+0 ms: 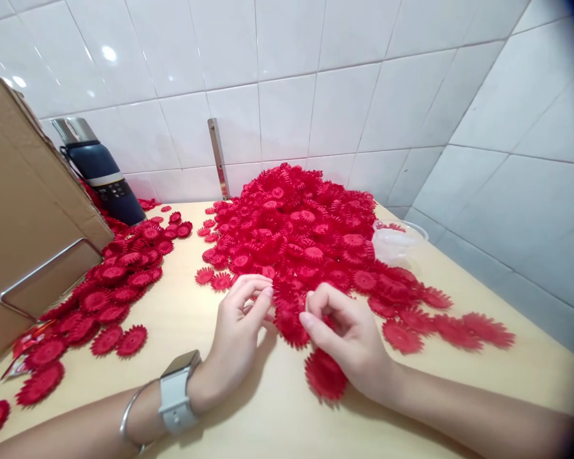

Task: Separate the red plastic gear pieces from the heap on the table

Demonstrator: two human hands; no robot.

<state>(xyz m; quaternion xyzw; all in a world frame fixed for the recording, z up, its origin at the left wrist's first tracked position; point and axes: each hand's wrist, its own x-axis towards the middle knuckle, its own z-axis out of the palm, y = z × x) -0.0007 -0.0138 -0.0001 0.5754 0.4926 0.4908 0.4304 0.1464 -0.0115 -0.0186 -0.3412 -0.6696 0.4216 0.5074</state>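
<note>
Head view, looking down on a pale wooden tabletop (268,408) set into a white-tiled corner. Left hand (236,331) rests on the table at the near edge of a large heap of red flower-shaped pieces (301,236); fingers curled, fingertips (266,293) pinched together over a red piece at the heap's edge, though what exactly they grip cannot be told. Left wrist carries a pale smartwatch (176,392) and a thin metal bangle (131,408). Right hand (349,338) sits just beside the left, thumb and forefinger closed on something small and pale at its fingertips (309,301); too small to identify. One red flower piece (325,376) lies flat on the table under the right hand's heel. A second, lower spread of red pieces (110,293) runs along the left side, against a cardboard box (23,210). Dark blue flask (103,175) stands by the wall behind it. Clear plastic container (397,242) sits at the heap's right edge.
</note>
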